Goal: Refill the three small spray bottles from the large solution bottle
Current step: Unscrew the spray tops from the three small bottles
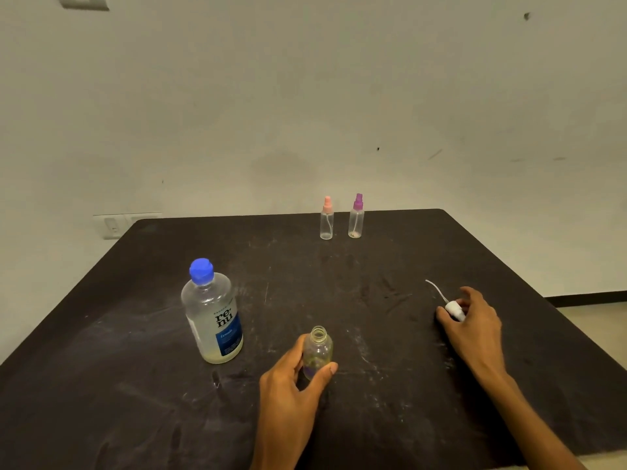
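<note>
My left hand (pixel 295 385) grips a small clear bottle (pixel 318 347) that stands upright on the table with its neck uncovered. My right hand (pixel 475 320) rests on the table to the right, fingers closed on a white spray head (pixel 454 310) whose thin tube (pixel 436 290) points away. The large solution bottle (pixel 213 313), with a blue cap and a blue label, stands to the left of my left hand, cap on. Two more small spray bottles stand near the far edge: one with a pink head (pixel 326 218), one with a purple head (pixel 356 217).
The dark table (pixel 101 385) is scuffed with pale marks. Its far edge meets a plain wall with a socket plate (pixel 112 226) at the left. The right table edge drops to a pale floor (pixel 593 317).
</note>
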